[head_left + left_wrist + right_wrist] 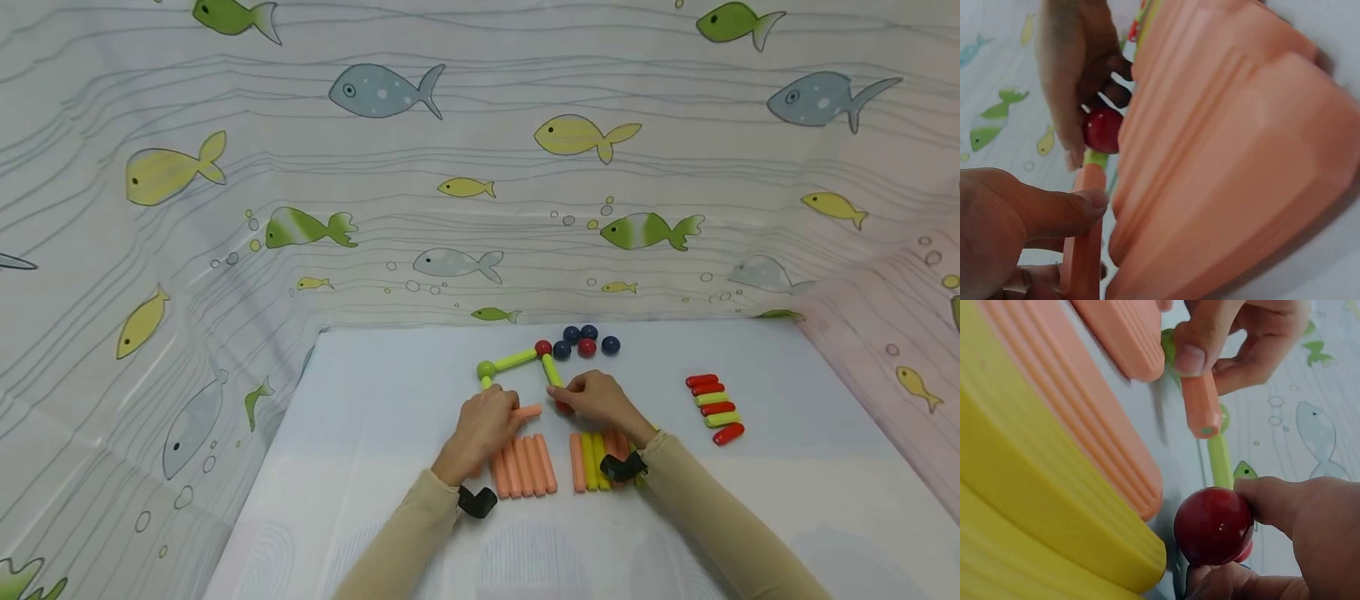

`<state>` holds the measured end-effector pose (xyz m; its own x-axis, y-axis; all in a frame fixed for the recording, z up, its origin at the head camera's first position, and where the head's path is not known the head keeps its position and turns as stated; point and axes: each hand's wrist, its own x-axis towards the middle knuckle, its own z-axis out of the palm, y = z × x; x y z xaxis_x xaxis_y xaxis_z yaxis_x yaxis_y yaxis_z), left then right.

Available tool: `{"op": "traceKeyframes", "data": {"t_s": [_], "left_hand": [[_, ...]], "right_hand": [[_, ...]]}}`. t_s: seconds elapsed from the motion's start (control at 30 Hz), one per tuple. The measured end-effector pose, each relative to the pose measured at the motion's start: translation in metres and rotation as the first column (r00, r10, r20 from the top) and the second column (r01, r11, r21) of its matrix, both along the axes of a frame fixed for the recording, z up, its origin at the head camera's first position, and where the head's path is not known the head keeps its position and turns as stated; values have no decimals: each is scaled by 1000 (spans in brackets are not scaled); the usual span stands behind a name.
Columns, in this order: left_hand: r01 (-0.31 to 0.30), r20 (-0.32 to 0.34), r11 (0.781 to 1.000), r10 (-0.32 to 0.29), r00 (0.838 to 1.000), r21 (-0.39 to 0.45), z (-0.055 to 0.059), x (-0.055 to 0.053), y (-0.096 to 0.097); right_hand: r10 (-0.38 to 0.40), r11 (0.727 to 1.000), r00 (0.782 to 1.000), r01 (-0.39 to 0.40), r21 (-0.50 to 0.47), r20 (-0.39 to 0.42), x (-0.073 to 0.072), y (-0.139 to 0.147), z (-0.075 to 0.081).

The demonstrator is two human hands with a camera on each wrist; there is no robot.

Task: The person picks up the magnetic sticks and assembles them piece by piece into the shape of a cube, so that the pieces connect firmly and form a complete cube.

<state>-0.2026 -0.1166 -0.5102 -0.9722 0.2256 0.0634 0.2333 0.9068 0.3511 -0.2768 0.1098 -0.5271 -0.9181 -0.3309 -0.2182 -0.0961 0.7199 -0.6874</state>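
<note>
My left hand (486,417) holds an orange stick (530,411) between thumb and fingers, its free end pointing right. In the right wrist view, that stick's end shows a small greenish tip. My right hand (600,396) pinches a glossy red ball (1213,526) at the near end of a yellow-green stick (552,369). This stick runs back to another red ball (543,347). From there a second yellow-green stick (516,360) leads left to a green ball (486,369). Another yellow-green stick comes forward from the green ball, partly hidden behind my left hand.
Orange sticks (525,467) lie in a row before my left hand. Yellow sticks (592,461) and more orange ones lie below my right wrist. Several dark blue balls (611,344) and a red ball (587,347) sit at the back. Short red and yellow-green sticks (717,408) lie right.
</note>
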Motion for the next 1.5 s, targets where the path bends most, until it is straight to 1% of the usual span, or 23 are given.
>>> {"op": "traceKeyframes", "data": {"t_s": [0.13, 0.33, 0.47, 0.6, 0.7, 0.83, 0.97, 1.13, 1.33, 1.4, 1.5], "left_hand": [[1, -12, 1000, -2, 1000, -4, -3, -1, 1], [31, -10, 999, -31, 999, -6, -5, -2, 5], [31, -14, 1000, -31, 999, -1, -7, -3, 7], [38, -29, 999, -38, 999, 7, -10, -4, 7], [52, -35, 999, -52, 998, 8, -11, -4, 6], [74, -27, 997, -74, 997, 24, -11, -5, 5], [95, -35, 995, -94, 995, 37, -12, -6, 4], [105, -47, 994, -104, 994, 27, -13, -7, 2], [106, -32, 994, -105, 994, 12, -13, -10, -5], [96, -38, 995, -95, 995, 27, -12, -12, -11], [53, -88, 995, -45, 995, 81, -8, -15, -25]], "right_hand": [[-8, 1000, 1000, 9, 25, -10, 0, 0, -1], [-6, 999, 999, 5, 38, 37, -3, 1, 0], [25, 1000, 996, -26, 10, 87, -7, 5, 0], [54, 998, 988, -47, -49, 142, -11, 11, 0], [58, 995, 977, -40, -95, 203, -14, 16, 0], [92, 991, 964, -65, -115, 250, -17, 22, 2], [131, 987, 955, -101, -124, 265, -19, 27, 3], [155, 982, 946, -115, -150, 286, -20, 29, 2], [175, 977, 944, -132, -167, 278, -21, 29, 1], [179, 976, 944, -135, -170, 277, -21, 29, 1], [175, 976, 943, -130, -173, 281, -20, 29, 2]]}}
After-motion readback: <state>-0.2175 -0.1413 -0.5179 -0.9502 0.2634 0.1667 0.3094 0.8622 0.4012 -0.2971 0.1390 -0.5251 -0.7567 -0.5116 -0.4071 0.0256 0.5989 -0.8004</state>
